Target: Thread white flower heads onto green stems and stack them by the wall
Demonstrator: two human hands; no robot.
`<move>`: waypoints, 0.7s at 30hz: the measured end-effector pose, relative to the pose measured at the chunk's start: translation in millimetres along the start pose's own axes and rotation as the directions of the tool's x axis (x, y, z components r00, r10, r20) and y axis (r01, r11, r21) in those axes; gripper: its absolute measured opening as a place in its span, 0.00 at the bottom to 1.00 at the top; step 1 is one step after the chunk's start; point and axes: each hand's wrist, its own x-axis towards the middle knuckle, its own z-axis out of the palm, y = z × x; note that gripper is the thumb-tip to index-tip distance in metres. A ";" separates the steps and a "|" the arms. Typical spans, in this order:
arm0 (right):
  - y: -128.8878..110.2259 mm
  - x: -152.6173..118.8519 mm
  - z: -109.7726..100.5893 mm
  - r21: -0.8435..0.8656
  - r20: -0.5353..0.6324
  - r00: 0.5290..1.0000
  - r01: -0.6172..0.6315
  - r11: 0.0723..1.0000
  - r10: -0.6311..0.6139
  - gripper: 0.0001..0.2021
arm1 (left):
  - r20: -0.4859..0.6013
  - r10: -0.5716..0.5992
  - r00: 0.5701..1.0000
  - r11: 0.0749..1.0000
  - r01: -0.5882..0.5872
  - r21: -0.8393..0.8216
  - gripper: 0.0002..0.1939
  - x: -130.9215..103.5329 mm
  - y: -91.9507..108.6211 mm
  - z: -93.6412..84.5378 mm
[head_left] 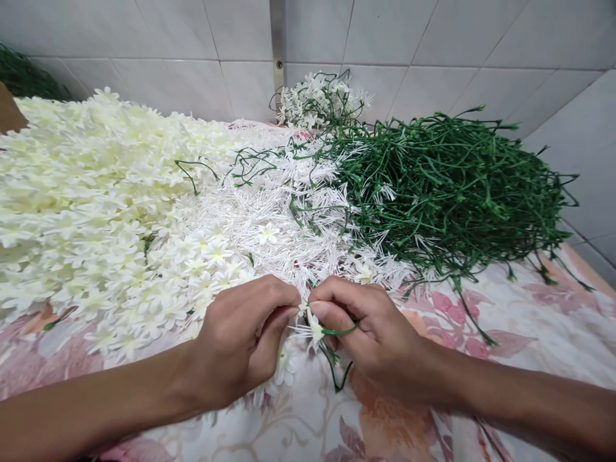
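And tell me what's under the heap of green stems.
A floral cloth shows along the near edge of the green stems, a few of which trail onto it. Whatever lies under the heap's middle is covered and cannot be seen.

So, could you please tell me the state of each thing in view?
Held stem: bent, with a white flower at it.
Left hand: fingers pinched; what they grip is too small to tell.
Right hand: closed on the held stem.
White flower heads: petals open, loosely heaped.
White spiky pieces: loosely heaped.
Green stems: tangled in a heap.
Flower bunch by the wall: flowers and stems together.
Floral cloth: spread, partly covered.
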 end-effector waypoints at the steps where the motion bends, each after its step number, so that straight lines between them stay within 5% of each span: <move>1: 0.2 0.0 0.0 0.000 0.001 1.000 0.003 1.000 -0.003 0.11 | -0.002 -0.001 1.000 1.000 0.001 -0.003 0.09 0.1 0.1 0.2; 21: 0.3 0.4 0.5 0.010 -0.003 1.000 0.030 0.999 -0.030 0.11 | 0.008 -0.002 1.000 0.999 0.002 -0.046 0.09 2.3 2.1 0.2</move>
